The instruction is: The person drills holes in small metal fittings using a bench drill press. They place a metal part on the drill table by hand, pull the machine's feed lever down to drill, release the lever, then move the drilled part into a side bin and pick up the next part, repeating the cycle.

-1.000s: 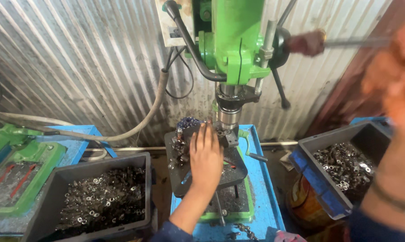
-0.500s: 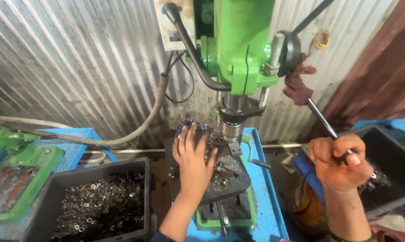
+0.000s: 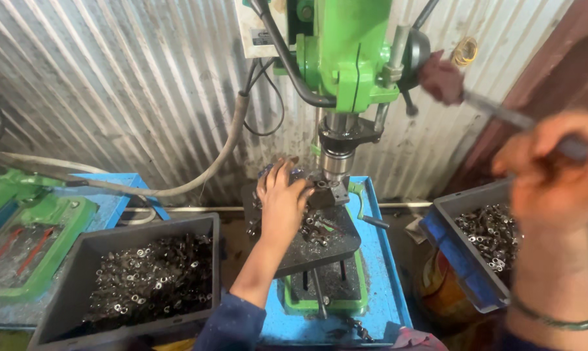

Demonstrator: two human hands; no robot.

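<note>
A green drill press (image 3: 346, 58) stands in the middle, its spindle (image 3: 336, 162) lowered close to the dark work table (image 3: 320, 250). My left hand (image 3: 282, 205) lies flat on that table, fingers pressing a small metal part against the fixture right under the spindle. Loose metal pieces lie around it on the table. My right hand (image 3: 554, 172) is raised at the right, blurred, and closed around the metal feed lever (image 3: 502, 117), which runs up to the press head.
A grey bin (image 3: 73, 273) full of small metal rings sits at the lower left. A second grey-and-blue bin (image 3: 466, 260) with similar parts stands at the right. A blue stand (image 3: 385, 292) carries the press; corrugated metal sheet is behind. A green machine (image 3: 27, 227) is at far left.
My right hand has swung the feed lever from low at the right up to a higher position. The left hand stays on the work table by the spindle.
</note>
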